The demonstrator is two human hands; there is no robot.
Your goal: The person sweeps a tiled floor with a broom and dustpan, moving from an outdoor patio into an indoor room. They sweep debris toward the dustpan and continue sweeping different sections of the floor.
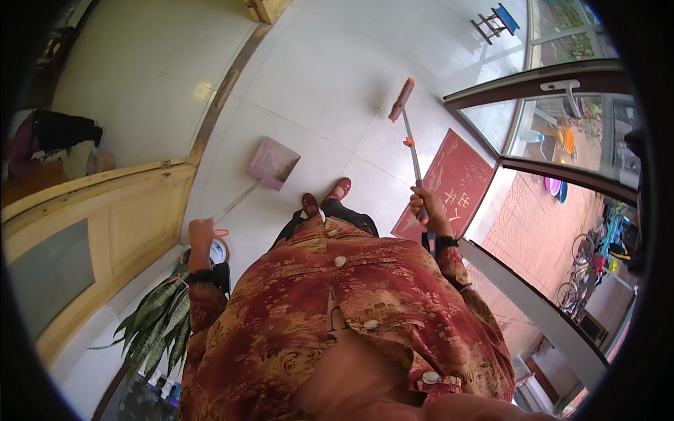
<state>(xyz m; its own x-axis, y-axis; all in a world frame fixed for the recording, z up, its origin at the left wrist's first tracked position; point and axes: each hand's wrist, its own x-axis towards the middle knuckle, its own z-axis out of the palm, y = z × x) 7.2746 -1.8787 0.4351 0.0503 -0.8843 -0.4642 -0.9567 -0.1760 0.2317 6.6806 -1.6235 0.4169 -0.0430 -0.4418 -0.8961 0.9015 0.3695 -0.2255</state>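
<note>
My left hand (201,231) is closed around the end of a long, thin dustpan handle. The square pinkish dustpan (273,162) rests on the pale tiled floor, ahead and to the left of my feet. My right hand (426,205) grips the dark grip of a long-handled floor brush (414,152). Its bristled head (402,100) has orange ends and lies farther forward, at or close to the floor. An orange clip sits partway up the grey pole. The brush head and the dustpan are well apart.
A red doormat (447,184) lies by the open glass door (558,126) on the right. A yellow wooden door (126,226) and a leafy potted plant (163,316) stand left. Ahead are a raised threshold (226,89) and a blue-topped stool (497,22). Bicycles stand outside.
</note>
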